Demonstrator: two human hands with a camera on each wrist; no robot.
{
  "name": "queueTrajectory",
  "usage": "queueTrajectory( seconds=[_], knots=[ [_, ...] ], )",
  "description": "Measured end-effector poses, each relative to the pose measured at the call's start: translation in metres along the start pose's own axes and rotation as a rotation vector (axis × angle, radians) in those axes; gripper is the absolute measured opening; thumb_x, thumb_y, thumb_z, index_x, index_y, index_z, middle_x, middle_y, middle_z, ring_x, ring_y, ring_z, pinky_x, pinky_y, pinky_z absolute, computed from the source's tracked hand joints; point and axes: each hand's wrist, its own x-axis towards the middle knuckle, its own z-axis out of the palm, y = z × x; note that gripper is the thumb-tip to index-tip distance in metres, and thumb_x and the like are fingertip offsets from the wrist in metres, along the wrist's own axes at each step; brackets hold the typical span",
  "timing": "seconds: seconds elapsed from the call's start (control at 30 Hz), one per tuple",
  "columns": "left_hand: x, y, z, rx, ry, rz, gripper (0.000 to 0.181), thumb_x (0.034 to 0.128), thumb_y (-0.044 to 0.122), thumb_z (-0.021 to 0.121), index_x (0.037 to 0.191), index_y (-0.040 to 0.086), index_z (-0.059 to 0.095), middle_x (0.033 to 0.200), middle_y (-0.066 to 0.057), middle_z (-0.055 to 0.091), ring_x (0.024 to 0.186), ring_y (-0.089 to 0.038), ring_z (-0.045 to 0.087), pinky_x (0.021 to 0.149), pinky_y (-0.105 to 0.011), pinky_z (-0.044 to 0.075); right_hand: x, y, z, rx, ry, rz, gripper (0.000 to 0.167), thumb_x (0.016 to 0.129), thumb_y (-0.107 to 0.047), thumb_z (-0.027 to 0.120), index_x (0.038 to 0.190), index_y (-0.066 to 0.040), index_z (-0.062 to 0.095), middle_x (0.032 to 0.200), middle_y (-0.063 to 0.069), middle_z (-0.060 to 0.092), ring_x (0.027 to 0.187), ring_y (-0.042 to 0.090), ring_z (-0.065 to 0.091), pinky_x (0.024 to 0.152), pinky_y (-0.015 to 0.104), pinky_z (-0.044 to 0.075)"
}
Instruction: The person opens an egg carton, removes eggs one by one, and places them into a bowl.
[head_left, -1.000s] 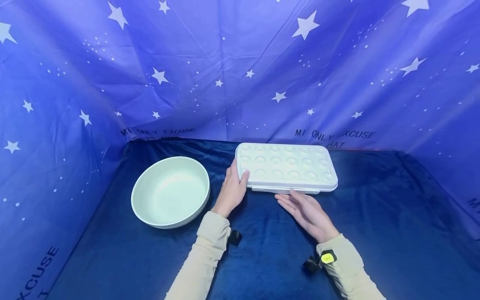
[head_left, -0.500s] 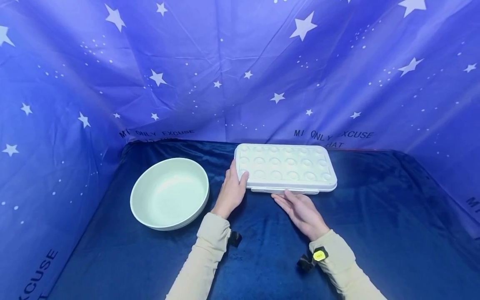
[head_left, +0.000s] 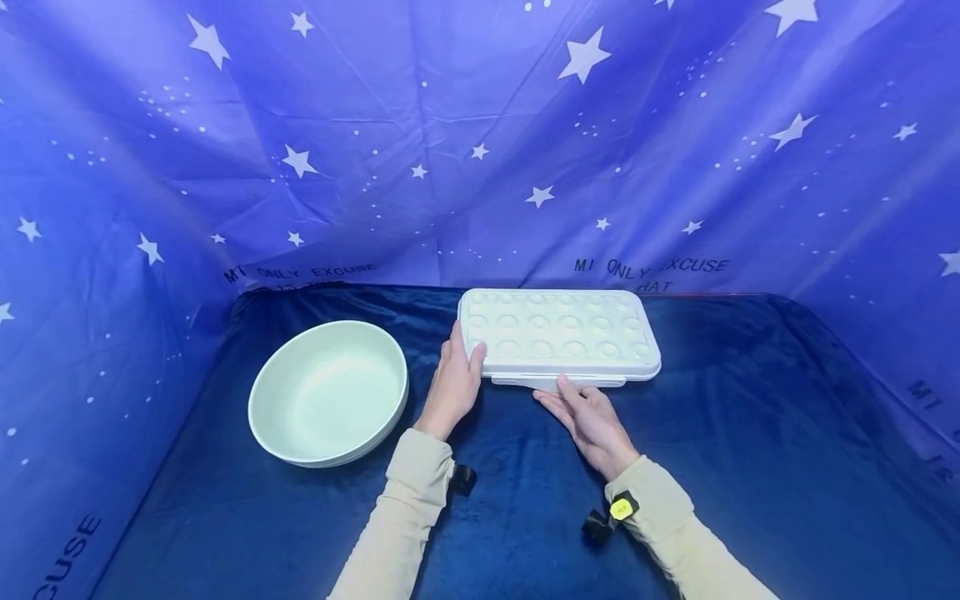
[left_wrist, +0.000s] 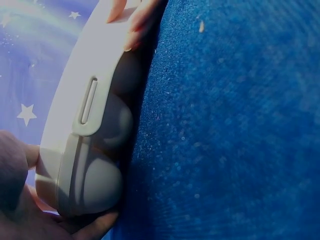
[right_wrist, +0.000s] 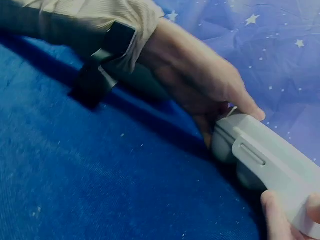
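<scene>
A white lidded box [head_left: 558, 333] with rows of round bumps lies at the back of the dark blue cloth. My left hand [head_left: 452, 385] grips its left end, thumb on the lid's edge; in the left wrist view, fingers reach round the end of the box [left_wrist: 100, 182]. At the front edge, my right hand [head_left: 592, 422] has its thumb on the long clasp [head_left: 558, 381] and its fingers beneath, pinching it. The right wrist view shows the clasp [right_wrist: 252, 154] on the box's side and rounded cups below it.
A pale green round bowl [head_left: 330, 392] stands left of the box on the blue cloth [head_left: 517, 517]. Behind hangs a blue curtain [head_left: 420, 125] with white stars, and more of it lines both sides.
My right hand has moved slightly left and in along the box's front edge, its thumb now on the clasp. My left hand keeps its grip. The head view has shifted a little.
</scene>
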Motion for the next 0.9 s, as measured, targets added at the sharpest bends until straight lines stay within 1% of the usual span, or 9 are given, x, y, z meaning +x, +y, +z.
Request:
queueTrajectory(
  seconds=[0.13, 0.27, 0.37, 0.47, 0.6, 0.67, 0.8, 0.9],
  knots=[
    [0.0014, 0.0021, 0.0007, 0.035, 0.0, 0.002, 0.065, 0.1079, 0.038, 0.038, 0.159, 0.005, 0.014, 0.15, -0.027, 0.036, 0.136, -0.042, 0.043, 0.112, -0.053, 0.036, -0.002, -0.001, 0.0019, 0.054, 0.033, -0.006, 0.024, 0.105, -0.018, 0.047, 0.115, 0.001, 0.038, 0.106, 0.013, 0.067, 0.102, 0.016, 0.07, 0.103, 0.027, 0.048],
    [0.002, 0.0045, 0.0013, 0.081, 0.002, 0.006, 0.064, 0.1088, 0.037, 0.035, 0.158, 0.003, 0.012, 0.148, -0.028, 0.037, 0.133, -0.042, 0.046, 0.11, -0.053, 0.039, -0.0026, -0.0006, 0.0045, 0.067, 0.062, -0.013, 0.022, 0.106, -0.019, 0.047, 0.114, -0.002, 0.037, 0.104, 0.012, 0.066, 0.1, 0.015, 0.071, 0.102, 0.027, 0.048],
    [0.0005, 0.0042, 0.0019, 0.088, 0.005, 0.011, 0.064, 0.1089, 0.036, 0.034, 0.158, 0.002, 0.012, 0.147, -0.029, 0.037, 0.132, -0.042, 0.046, 0.109, -0.053, 0.039, -0.0034, 0.001, 0.0056, 0.069, 0.079, -0.016, 0.022, 0.106, -0.019, 0.047, 0.114, -0.002, 0.036, 0.102, 0.012, 0.066, 0.098, 0.015, 0.071, 0.101, 0.026, 0.049],
    [-0.0006, 0.0036, 0.0026, 0.085, 0.009, 0.016, 0.064, 0.1088, 0.035, 0.035, 0.158, 0.002, 0.011, 0.147, -0.029, 0.037, 0.132, -0.042, 0.047, 0.109, -0.053, 0.04, -0.004, 0.0019, 0.0068, 0.07, 0.096, -0.016, 0.025, 0.106, -0.019, 0.047, 0.119, 0.0, 0.037, 0.101, 0.012, 0.066, 0.096, 0.014, 0.071, 0.1, 0.025, 0.05],
    [-0.0006, 0.0022, 0.0041, 0.081, 0.013, 0.033, 0.064, 0.1089, 0.034, 0.035, 0.158, 0.0, 0.01, 0.147, -0.03, 0.036, 0.131, -0.042, 0.047, 0.108, -0.053, 0.041, -0.005, 0.0028, 0.0088, 0.027, 0.11, -0.026, 0.042, 0.106, -0.022, 0.047, 0.132, 0.009, 0.036, 0.098, 0.01, 0.067, 0.094, 0.011, 0.072, 0.098, 0.023, 0.05],
    [-0.0008, 0.0016, 0.0049, 0.077, 0.011, 0.038, 0.064, 0.1089, 0.034, 0.035, 0.158, 0.0, 0.01, 0.147, -0.03, 0.036, 0.132, -0.041, 0.047, 0.108, -0.052, 0.041, -0.0061, 0.0032, 0.0087, 0.01, 0.111, -0.028, 0.048, 0.106, -0.025, 0.047, 0.136, 0.011, 0.035, 0.098, 0.009, 0.068, 0.093, 0.011, 0.072, 0.098, 0.023, 0.05],
    [-0.0021, 0.0009, 0.0049, 0.059, 0.003, 0.033, 0.065, 0.1087, 0.034, 0.036, 0.158, 0.001, 0.01, 0.148, -0.03, 0.035, 0.133, -0.041, 0.046, 0.11, -0.052, 0.039, -0.0071, 0.0039, 0.0074, 0.019, 0.108, -0.027, 0.048, 0.106, -0.025, 0.047, 0.136, 0.011, 0.035, 0.097, 0.008, 0.069, 0.093, 0.011, 0.072, 0.098, 0.023, 0.051],
    [-0.0023, -0.0006, 0.004, 0.029, 0.012, 0.037, 0.064, 0.1081, 0.034, 0.038, 0.157, 0.001, 0.012, 0.148, -0.029, 0.035, 0.134, -0.041, 0.045, 0.111, -0.052, 0.038, -0.0063, 0.0046, 0.0072, 0.023, 0.104, -0.029, 0.046, 0.106, -0.024, 0.047, 0.134, 0.01, 0.036, 0.099, 0.01, 0.07, 0.093, 0.012, 0.072, 0.097, 0.024, 0.051]
  ],
)
